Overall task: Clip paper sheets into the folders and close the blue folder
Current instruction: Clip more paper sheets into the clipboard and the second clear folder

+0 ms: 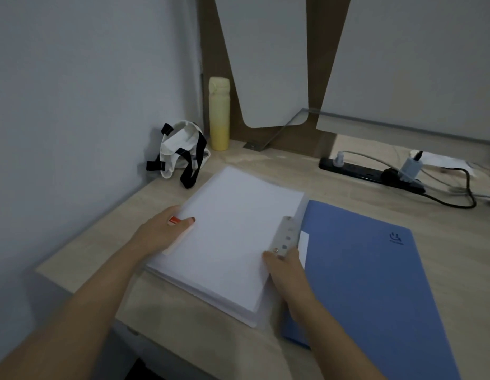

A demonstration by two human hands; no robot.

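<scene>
paper stack (232, 242) sat on the desk (197, 338), blue folder (361, 270) at its 3 o'clock. left grip (167, 231) pinched the stack's 9 o'clock edge, steadying it; right grip (286, 270) held the metal clip (286, 234), probably to fasten sheets.

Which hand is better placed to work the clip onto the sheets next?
Right, probably. The right hand grips the lower end of the metal clip bar at the right edge of the paper stack; the left hand holds the stack's left edge, away from the clip.
</scene>
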